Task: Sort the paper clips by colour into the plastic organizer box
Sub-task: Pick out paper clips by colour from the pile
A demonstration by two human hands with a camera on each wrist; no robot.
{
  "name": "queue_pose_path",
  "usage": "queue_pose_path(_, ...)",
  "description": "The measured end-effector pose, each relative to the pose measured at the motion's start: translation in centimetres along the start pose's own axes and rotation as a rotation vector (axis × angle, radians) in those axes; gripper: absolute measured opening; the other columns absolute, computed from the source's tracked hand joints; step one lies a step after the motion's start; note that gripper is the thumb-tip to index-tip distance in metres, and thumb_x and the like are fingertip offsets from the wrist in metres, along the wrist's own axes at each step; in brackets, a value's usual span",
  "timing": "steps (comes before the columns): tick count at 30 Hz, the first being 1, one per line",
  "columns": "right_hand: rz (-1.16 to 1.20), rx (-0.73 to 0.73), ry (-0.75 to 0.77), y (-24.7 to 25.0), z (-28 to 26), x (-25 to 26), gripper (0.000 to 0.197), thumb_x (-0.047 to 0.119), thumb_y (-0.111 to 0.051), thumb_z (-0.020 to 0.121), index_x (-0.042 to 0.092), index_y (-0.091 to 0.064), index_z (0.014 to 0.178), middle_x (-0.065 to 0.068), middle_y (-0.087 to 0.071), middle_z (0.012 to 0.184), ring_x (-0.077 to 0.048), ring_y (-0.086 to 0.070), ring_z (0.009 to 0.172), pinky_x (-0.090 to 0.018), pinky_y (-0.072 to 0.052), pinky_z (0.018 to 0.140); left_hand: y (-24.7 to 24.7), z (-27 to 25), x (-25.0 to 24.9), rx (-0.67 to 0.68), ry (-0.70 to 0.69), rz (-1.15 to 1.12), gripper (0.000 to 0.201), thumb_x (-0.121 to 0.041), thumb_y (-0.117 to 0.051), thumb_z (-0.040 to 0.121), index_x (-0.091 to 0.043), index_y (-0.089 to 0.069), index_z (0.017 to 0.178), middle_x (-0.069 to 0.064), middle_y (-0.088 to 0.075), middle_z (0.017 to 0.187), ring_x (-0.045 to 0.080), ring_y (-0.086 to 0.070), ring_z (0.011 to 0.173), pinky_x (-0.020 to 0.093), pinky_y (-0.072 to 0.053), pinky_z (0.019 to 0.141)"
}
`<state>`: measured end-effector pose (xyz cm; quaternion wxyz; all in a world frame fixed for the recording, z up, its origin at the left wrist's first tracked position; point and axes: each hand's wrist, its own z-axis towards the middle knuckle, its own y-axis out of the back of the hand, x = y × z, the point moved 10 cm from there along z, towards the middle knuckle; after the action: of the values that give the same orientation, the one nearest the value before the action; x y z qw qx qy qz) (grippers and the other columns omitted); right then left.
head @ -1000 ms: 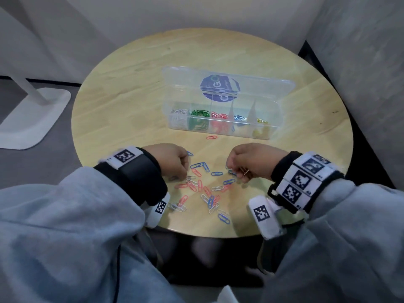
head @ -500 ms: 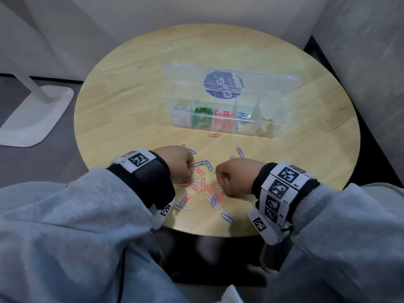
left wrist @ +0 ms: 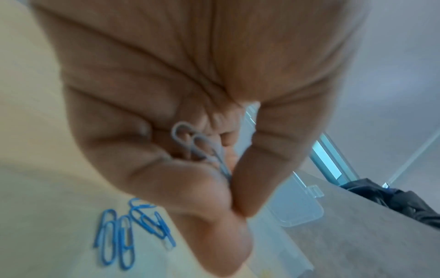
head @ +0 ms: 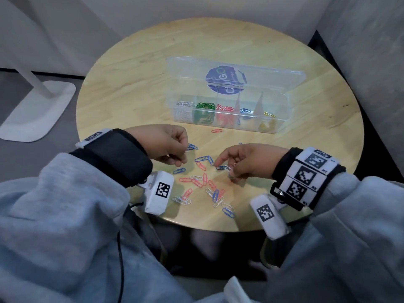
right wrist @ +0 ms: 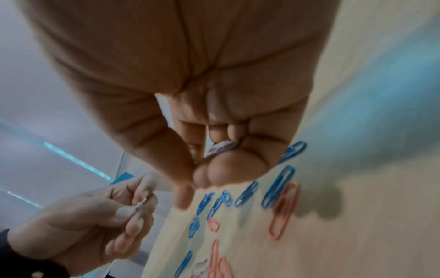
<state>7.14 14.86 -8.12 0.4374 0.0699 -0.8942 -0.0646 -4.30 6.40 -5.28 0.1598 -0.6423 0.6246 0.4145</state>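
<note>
The clear organizer box [head: 275, 125] stands open mid-table, its compartments holding white, green, red, blue and yellow clips. Several loose blue, red and white paper clips [head: 204, 180] lie between my hands. My left hand [head: 184, 154] hovers over the pile's left edge. In the left wrist view its thumb and fingers [left wrist: 232, 180] pinch a few white paper clips [left wrist: 202, 150]. My right hand [head: 223, 166] keeps white clips [right wrist: 221, 148] tucked in its curled fingers, while its index fingertip [head: 216, 164] touches down beside a blue clip [head: 220, 167].
A single red clip [head: 216, 130] lies just in front of the box. The round wooden table [head: 131, 73] ends right below the pile. A white stand base [head: 32, 112] sits on the floor to the left; walls close in behind and to the right.
My right hand went left into the pile, then drew back slightly and now stretches its index finger to a blue clip. The left hand stays at the pile's left edge.
</note>
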Motion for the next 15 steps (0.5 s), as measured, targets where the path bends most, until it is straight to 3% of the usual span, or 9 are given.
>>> queue_pose_path(3,0.044,0.022,-0.052,-0.2,0.0,-0.5,0.038,-0.015,-0.033,0.086,0.009,-0.059,0.073,-0.013,-0.054,0.068,-0.013,-0.055,0.05,-0.024,-0.04,0.053,-0.2,-0.2,-0.4,0.006,-0.013,-0.077,0.03,0.012,-0.042,0.09,-0.015,-0.041,0.076,0.003,-0.064,0.057,0.006,-0.06,0.042,0.012,-0.042,0.039)
queue_pose_path(6,-0.01,-0.004,-0.096,-0.3,-0.1,-0.8,0.036,-0.013,-0.031,0.083,0.007,-0.053,0.064,-0.015,-0.055,0.068,-0.017,-0.049,0.051,-0.024,-0.043,0.051,-0.9,-0.2,-0.5,0.015,-0.011,-0.031,0.032,0.013,-0.035,0.089,-0.017,-0.038,0.078,0.007,-0.06,0.067,0.006,-0.057,0.041,0.013,-0.039,0.038)
queue_pose_path(8,-0.178,0.011,-0.087,-1.0,-0.2,-0.5,0.032,-0.01,-0.035,0.082,0.012,-0.051,0.064,-0.011,-0.054,0.067,-0.019,-0.048,0.055,-0.023,-0.043,0.052,-1.4,-0.2,-0.4,0.036,0.002,0.029,0.033,0.014,-0.033,0.087,-0.018,-0.042,0.082,0.006,-0.059,0.069,0.006,-0.054,0.041,0.014,-0.039,0.04)
queue_pose_path(11,-0.539,0.033,-0.019,-2.4,-0.5,0.5,0.026,0.004,-0.05,0.08,0.025,-0.052,0.066,0.002,-0.058,0.068,-0.007,-0.049,0.055,-0.02,-0.04,0.056,-2.2,-0.3,-0.5,0.096,0.0,0.032,0.03,0.009,-0.037,0.091,-0.018,-0.05,0.087,0.002,-0.059,0.068,0.004,-0.054,0.042,0.013,-0.04,0.043)
queue_pose_path(12,-0.613,0.037,0.006,-2.8,-0.7,0.8,0.023,0.008,-0.055,0.079,0.027,-0.053,0.066,0.008,-0.056,0.064,-0.001,-0.047,0.051,-0.02,-0.038,0.056,-2.4,-0.4,-0.7,0.11,-0.01,0.0,0.028,0.006,-0.039,0.093,-0.017,-0.052,0.087,0.001,-0.06,0.065,0.003,-0.053,0.042,0.013,-0.04,0.043)
queue_pose_path(15,-0.771,0.061,0.035,-4.2,-0.9,1.3,0.018,0.018,-0.067,0.076,0.029,-0.055,0.071,0.009,-0.043,0.055,-0.002,-0.041,0.047,-0.02,-0.032,0.052,-2.4,-0.5,-1.1,0.112,-0.031,-0.037,0.019,-0.004,-0.045,0.095,-0.016,-0.056,0.084,-0.004,-0.057,0.057,0.002,-0.049,0.04,0.012,-0.035,0.042)
